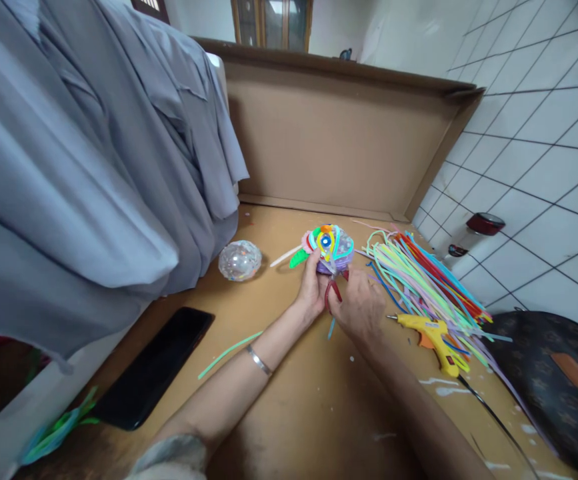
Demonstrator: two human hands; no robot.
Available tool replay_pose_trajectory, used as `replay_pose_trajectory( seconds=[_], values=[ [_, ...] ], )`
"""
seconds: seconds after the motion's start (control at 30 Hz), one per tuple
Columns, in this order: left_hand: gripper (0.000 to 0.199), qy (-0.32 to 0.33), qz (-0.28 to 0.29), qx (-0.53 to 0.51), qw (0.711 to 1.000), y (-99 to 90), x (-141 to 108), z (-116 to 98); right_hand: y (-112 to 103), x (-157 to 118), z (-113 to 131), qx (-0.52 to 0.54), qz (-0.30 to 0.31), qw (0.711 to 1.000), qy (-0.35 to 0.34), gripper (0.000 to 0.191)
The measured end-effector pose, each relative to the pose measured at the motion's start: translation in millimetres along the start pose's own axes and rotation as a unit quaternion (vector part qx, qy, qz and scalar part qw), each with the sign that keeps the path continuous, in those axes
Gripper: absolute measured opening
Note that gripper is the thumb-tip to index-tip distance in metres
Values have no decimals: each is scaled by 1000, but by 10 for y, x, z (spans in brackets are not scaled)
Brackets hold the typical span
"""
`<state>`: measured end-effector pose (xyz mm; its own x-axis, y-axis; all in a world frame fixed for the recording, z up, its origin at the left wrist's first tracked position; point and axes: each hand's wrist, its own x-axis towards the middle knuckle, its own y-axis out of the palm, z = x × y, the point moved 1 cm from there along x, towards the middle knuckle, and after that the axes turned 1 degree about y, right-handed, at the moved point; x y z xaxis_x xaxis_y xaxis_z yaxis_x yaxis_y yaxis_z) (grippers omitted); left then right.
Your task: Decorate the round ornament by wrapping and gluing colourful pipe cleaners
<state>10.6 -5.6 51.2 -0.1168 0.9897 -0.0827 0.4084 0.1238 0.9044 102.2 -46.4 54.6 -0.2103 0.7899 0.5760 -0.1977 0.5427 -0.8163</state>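
My left hand [313, 288] holds a colourful pipe-cleaner craft [341, 245] from its left side. The craft has a blue-centred ring with yellow, orange, green and light blue strips, over a purple base. A green leaf shape and a pale stick poke out at its left. My right hand [361, 303] is closed around red-handled pliers [333, 292], whose metal jaws reach the lower edge of the craft. Whether the jaws grip anything is too small to tell. A short blue strip [331, 328] shows below the hands.
A clear ball [240, 261] sits left of the craft. Pipe cleaners [419, 283] lie in a heap at right, beside a yellow glue gun [436, 340] with its cord. A black phone [156, 367], a green strip [229, 353], a dark bag [543, 380] and hanging grey cloth [119, 167] surround the workspace.
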Motion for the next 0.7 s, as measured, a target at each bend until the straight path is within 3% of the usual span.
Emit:
replay_pose_trajectory(
  seconds=[0.3,0.7],
  values=[
    [31,12,7,31,999,-71,-45,170,-115,-10,32,-44,-9,999,6,21],
    [31,-7,36,53,998,-53,-101,191,-298,-5,62,-52,2,999,1,20]
  ],
)
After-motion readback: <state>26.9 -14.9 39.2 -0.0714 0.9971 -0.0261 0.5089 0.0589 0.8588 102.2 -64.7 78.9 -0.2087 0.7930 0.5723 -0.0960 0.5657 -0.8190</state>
